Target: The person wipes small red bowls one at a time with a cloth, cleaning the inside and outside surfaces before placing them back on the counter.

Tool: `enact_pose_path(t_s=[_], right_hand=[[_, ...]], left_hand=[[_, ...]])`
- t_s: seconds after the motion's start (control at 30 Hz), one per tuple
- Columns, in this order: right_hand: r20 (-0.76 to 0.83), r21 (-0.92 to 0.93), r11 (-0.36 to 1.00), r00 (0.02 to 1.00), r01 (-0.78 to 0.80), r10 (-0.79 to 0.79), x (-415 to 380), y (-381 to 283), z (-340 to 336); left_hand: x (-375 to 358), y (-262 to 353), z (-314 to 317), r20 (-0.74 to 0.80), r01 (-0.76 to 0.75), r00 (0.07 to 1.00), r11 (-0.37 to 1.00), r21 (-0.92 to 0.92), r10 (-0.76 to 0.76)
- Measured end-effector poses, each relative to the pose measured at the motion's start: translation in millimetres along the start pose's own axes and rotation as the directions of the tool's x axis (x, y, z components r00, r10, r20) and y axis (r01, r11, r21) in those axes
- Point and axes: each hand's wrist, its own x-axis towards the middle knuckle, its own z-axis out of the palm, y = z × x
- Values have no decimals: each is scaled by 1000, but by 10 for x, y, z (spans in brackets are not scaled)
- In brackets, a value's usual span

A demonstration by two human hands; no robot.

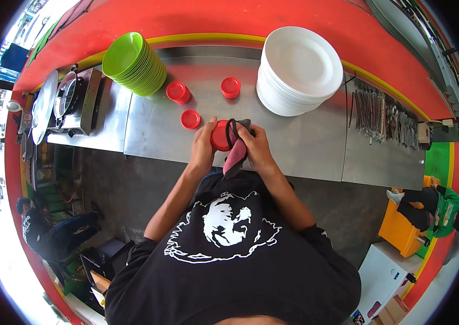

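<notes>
Close to my body, over the counter's front edge, my left hand (203, 147) is closed around the side of a red-lidded container (220, 136). My right hand (258, 146) grips a pink and dark grey cloth (234, 154) and presses it against the same container's right side. The cloth's lower end hangs down. Beyond my hands, three similar red containers stand on the steel counter: one nearest my left hand (190, 119), a second behind it (178, 92), and a third farther right (230, 88).
Green bowls (135, 65) are stacked at the back left, white plates (301, 67) at the back right. A stove with a pan (67, 97) is far left. Cutlery (384, 119) lies on the counter's right end. Two people sit behind, one on each side.
</notes>
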Motion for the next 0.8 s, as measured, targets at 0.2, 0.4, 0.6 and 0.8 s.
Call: enact_pose_path(t_s=[0.2,0.4,0.6,0.8], right_hand=[[153,-185,982,985,-46,75,-73,-35,-113],[17,-386,902,979,192,-201,-44,-163,-24],[177,-601,402,605,691,-777,-118,-218,93],[432,-731,147,618,667,-657,-185,-178,196]], left_hand=[[159,-99,-378,437,-283,898,822,494,47],[86,-108,-260,338,-149,939,965,214,70],[-8,17,-25,194,-25,979,982,-185,61],[-50,-97,-60,402,156,916,914,-374,8]])
